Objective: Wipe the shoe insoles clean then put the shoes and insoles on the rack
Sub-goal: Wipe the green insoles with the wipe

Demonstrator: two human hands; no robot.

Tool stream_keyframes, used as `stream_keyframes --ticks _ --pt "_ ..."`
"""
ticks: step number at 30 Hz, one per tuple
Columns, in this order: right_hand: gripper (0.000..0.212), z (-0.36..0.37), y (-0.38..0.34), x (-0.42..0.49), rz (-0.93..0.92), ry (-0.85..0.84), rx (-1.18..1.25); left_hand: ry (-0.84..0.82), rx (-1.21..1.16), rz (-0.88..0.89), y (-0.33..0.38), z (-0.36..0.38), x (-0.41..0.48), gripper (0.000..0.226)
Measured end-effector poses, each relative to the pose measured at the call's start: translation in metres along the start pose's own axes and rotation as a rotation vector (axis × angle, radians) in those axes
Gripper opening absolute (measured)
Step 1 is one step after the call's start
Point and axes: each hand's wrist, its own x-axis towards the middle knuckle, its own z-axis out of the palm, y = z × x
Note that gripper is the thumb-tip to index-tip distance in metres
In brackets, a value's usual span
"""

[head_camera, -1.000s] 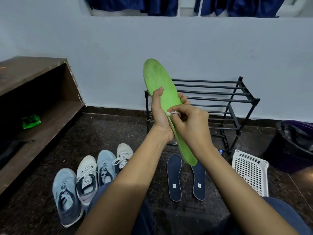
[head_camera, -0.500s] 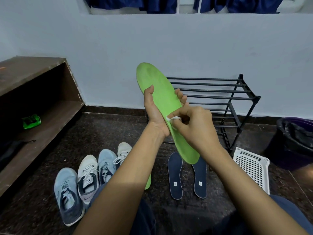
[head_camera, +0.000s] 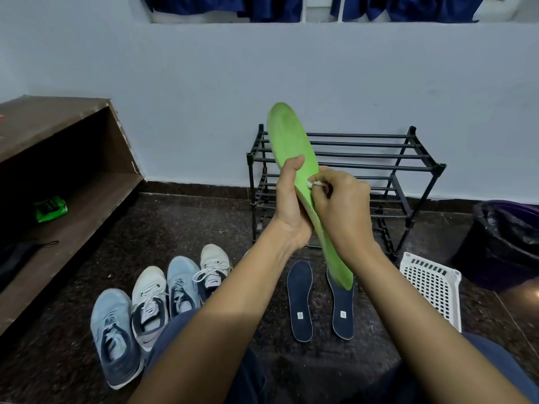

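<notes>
dark speckled floor (head_camera: 180,228), pale blue wall (head_camera: 291,68)

Green insole (head_camera: 287,141) in left hand (head_camera: 287,208), right hand (head_camera: 342,208) pinching white wipe (head_camera: 314,184).

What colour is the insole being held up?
The insole is bright green; it shows best in the head view.

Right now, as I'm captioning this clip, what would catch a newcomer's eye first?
The bright green insole, held up mid-frame by the left hand while the right hand pinches a small white wipe against it. Behind stands a black rack; four sneakers line the floor lower left, two dark blue insoles lie under the hands.
</notes>
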Motion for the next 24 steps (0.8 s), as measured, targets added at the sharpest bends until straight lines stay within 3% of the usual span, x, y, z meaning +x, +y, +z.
stream_keyframes --ticks 4,11,16,24 --pt "0.02 -0.003 -0.005 -0.002 -0.024 -0.048 0.04 0.007 -0.049 -0.02 0.008 -0.003 -0.001 0.05" --pt "0.013 -0.022 -0.02 -0.019 0.058 -0.328 0.225 -0.058 -0.238 0.037 0.027 -0.012 0.006 0.061" --pt "0.009 -0.017 -0.022 -0.021 0.067 -0.236 0.302 -0.048 -0.25 0.07 0.025 -0.012 0.009 0.061" --pt "0.018 0.001 -0.005 -0.005 -0.018 -0.023 0.03 -0.023 -0.078 -0.015 0.007 -0.001 -0.002 0.057"
